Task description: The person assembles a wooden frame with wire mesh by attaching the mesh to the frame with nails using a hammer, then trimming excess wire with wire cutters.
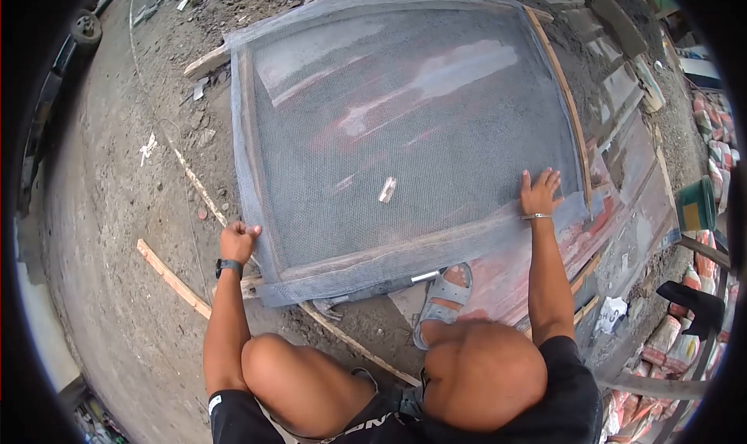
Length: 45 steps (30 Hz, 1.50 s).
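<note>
Frame: a large square wooden frame covered with grey fine-weave mesh [405, 133] lies flat on the ground, filling the middle of the view from about 9 o'clock to 3 o'clock; its near rail runs just ahead of the person's knees at 6 o'clock
Mesh: stretched over the rails with loose grey edging folded down at the near and left sides; it looks thin, soft and easy to snag or tear, so pressure belongs on the wood beneath, not on the open weave
Weight: judged light for its size, but broad and floppy in the middle; probably awkward for one grip, steadier with a hold on two corners or two opposite rails
Left hand: the left hand [238, 240] is at 8 o'clock, fingers curled tight around the near left corner, pinching mesh edging against the rail; a black wristwatch [228, 266] sits on that wrist
Right hand: the right hand [540, 193] is at 4 o'clock, fingers spread flat and pressing on the mesh close to the near right corner; a thin silver bracelet [537, 217] circles the wrist
Scrap: a small pale scrap [387, 189] lies on the mesh near the centre
Foot: a grey strapped sandal [445, 294] rests just below the near rail at 6 o'clock
Ground: bare dirt with a loose thin wooden batten [173, 279] at 8 o'clock, apart from the frame
Writing: white lettering on the black shorts at the bottom edge is cut off and unreadable; printed sacks at 4 o'clock are too small to read; no brand can be made out
</note>
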Motion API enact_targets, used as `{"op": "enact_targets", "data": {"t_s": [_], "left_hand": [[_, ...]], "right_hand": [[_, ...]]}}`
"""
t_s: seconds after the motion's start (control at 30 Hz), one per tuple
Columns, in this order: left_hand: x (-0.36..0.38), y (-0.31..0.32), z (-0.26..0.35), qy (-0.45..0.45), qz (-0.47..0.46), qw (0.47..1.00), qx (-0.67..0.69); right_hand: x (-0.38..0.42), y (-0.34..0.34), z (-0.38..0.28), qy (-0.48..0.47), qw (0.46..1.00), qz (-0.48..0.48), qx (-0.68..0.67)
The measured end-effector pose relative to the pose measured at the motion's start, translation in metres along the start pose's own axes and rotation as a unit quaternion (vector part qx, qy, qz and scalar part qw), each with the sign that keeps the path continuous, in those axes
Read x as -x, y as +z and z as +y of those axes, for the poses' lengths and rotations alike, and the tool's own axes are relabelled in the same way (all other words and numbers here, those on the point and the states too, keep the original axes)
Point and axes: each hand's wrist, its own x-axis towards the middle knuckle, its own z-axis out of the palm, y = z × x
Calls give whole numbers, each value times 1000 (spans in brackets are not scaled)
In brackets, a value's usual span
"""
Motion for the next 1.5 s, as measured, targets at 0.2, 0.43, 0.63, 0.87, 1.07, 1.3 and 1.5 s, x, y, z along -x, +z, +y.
{"op": "enact_targets", "data": {"t_s": [0.2,0.43,0.63,0.87,1.07,1.3,1.5], "left_hand": [[-6,3,-5,-47,-14,997,57],[-3,4,-9,-31,-15,998,44],[23,-20,-2,-31,-68,992,97],[129,-68,-84,-81,154,983,65],[210,-44,-181,-295,246,914,-135],[213,0,-210,-306,223,925,23],[212,2,-245,-275,276,916,98]], "right_hand": [[62,-15,-35,-170,984,32,-49],[135,-22,-93,-408,904,-91,-86],[192,-20,-130,-628,743,-174,-149],[231,-23,-152,-665,690,-216,-187],[238,-12,-165,-721,646,-164,-187],[282,4,-219,-861,460,-172,-134],[286,57,-236,-837,529,-141,25]]}}
